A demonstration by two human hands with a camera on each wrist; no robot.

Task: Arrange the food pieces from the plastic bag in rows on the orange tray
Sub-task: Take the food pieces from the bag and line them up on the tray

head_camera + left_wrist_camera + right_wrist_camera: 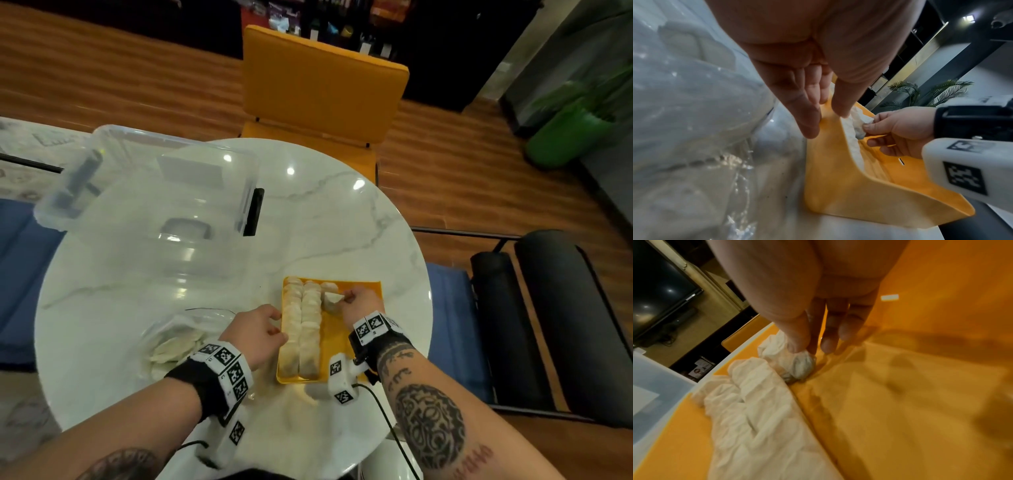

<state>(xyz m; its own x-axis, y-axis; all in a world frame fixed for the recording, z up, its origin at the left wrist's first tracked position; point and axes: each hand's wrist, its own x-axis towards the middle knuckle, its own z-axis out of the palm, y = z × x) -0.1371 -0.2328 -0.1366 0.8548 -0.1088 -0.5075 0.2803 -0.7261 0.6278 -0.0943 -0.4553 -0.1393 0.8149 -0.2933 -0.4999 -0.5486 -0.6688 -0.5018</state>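
Observation:
The orange tray lies on the round marble table near its front right, with two full rows of pale dumplings along its left side. My right hand pinches one dumpling at the far end of a third row, low over the tray floor; thumb and forefinger grip it. My left hand holds the tray's left rim, thumb inside, fingers outside. The clear plastic bag with more dumplings lies left of the tray.
A clear plastic storage box stands on the table's far left. An orange chair is behind the table, a black chair to the right. The tray's right half is bare orange floor.

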